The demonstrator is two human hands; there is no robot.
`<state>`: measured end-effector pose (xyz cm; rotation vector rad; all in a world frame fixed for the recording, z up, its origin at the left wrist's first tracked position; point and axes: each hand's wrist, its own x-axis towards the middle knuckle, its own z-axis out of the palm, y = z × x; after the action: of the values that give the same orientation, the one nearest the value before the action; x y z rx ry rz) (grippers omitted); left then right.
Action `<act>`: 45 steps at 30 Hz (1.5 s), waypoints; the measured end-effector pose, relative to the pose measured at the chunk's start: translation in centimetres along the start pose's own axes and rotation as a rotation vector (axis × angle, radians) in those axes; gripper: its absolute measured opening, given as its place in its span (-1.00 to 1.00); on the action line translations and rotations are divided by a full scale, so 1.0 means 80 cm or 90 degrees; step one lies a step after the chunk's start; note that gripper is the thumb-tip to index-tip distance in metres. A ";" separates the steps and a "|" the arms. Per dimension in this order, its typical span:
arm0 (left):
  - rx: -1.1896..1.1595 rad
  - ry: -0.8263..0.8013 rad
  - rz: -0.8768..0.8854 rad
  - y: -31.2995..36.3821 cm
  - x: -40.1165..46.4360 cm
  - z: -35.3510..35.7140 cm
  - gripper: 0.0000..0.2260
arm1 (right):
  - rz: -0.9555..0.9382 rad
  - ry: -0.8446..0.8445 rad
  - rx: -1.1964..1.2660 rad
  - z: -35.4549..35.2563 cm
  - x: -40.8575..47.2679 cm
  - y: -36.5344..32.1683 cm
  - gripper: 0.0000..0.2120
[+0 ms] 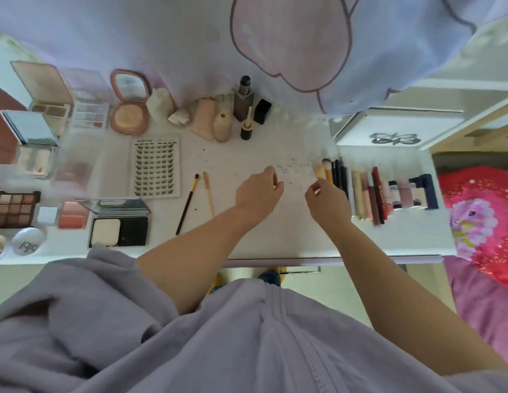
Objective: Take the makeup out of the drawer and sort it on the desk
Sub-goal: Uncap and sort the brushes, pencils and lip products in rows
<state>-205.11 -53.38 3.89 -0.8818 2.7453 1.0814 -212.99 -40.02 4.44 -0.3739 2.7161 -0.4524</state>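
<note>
Both hands hover over the middle of the white counter (pixel 275 236). The left hand (pixel 258 194) has loosely curled fingers holding nothing. The right hand (pixel 326 202) pinches the handle of a brush (pixel 319 173) at the left end of a row of pencils and tubes (pixel 374 191). Palettes (pixel 16 208) lie left, bottles (pixel 242 100) far.

On the desk (pixel 275 231), palettes (pixel 16 208) lie left and the lash card (pixel 155 165) sits right of them. Two brushes (pixel 200 197) lie near the middle. Pencils and tubes (pixel 369 191) line the right, bottles (pixel 242 99) stand behind.
</note>
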 end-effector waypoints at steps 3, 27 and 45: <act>-0.017 -0.050 0.043 0.052 0.015 0.047 -0.85 | 0.009 -0.001 -0.021 -0.028 0.017 0.042 -0.80; 0.219 -0.017 -0.194 -0.052 0.000 -0.002 -0.75 | -0.264 -0.177 -0.186 0.024 0.036 -0.057 -0.74; 0.260 0.005 0.000 -0.078 0.000 -0.043 -0.70 | -0.120 -0.098 -0.102 0.056 -0.015 -0.092 -0.69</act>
<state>-201.30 -59.26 2.73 -0.8209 2.8141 0.4825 -208.71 -47.53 3.44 -0.6839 2.5845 -0.2449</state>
